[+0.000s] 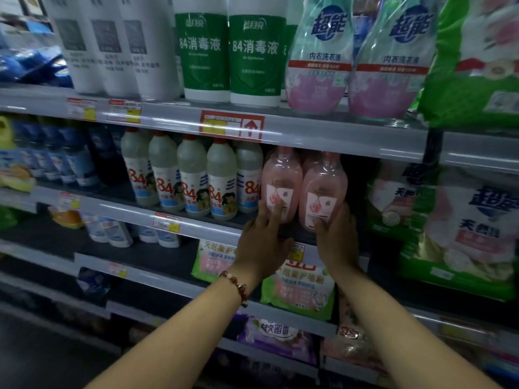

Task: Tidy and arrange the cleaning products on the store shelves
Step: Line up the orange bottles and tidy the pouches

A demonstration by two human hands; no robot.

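A red-framed price label (232, 125) with a white field and a red up-arrow sits highest, smaller white-and-yellow price tags (124, 111) are strung along the grey rails left of and below it – one (167, 222) slightly tilted – and a reddish bead bracelet (237, 286) shows above the dark floor (42, 360).

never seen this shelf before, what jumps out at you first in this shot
Two bare hands at centre: the left hand and the right hand each rest on a pink bottle on the middle shelf. Just left of those stands a row of white 84 bottles. Above, on the top shelf, two green-labelled bottles stand out.
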